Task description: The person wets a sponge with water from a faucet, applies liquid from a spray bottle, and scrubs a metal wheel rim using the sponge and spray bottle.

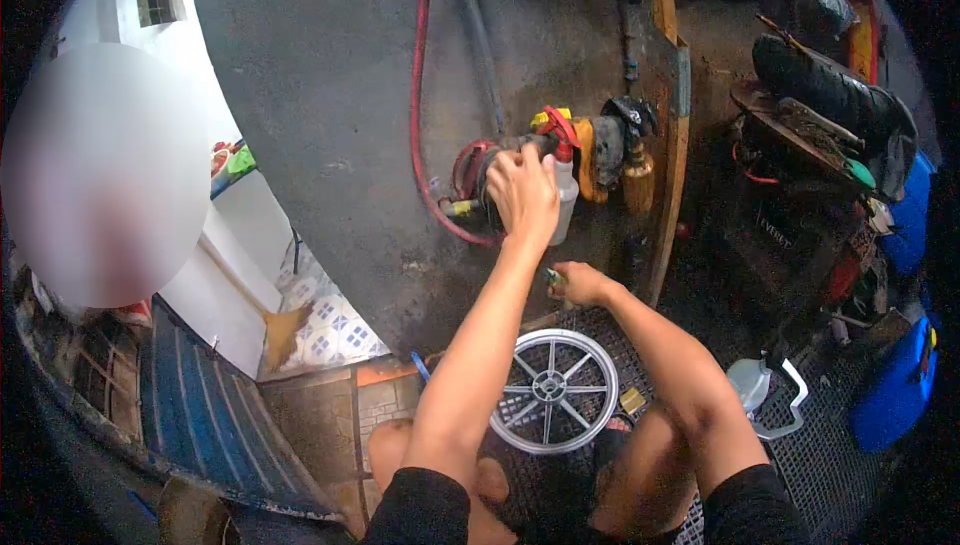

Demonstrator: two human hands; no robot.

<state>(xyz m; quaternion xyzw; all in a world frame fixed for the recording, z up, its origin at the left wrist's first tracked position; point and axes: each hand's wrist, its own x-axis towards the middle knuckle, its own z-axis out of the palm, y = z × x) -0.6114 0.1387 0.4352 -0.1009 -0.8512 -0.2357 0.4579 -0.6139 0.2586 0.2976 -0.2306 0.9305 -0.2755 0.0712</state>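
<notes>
My left hand (pixel 522 193) is raised to the wall, its fingers curled in front of a dark object on the rack. What lies within those fingers is hidden. Right beside the thumb stands a white spray bottle (pixel 566 200) with a red trigger head (pixel 562 130). Lower down, my right hand (pixel 582 284) is closed on a small greenish item (pixel 554 283) with a pale tip, too small to name. Below both hands, a silver spoked wheel rim (pixel 550 385) lies between my legs.
A red hose (pixel 418 95) runs down the dark wall. Yellow and black items (pixel 600 155) hang right of the bottle, near a wooden post (pixel 672 125). A clear jug with a white handle (pixel 750 385) and a blue container (pixel 895 390) stand at right. Another person (pixel 105 175) is at left.
</notes>
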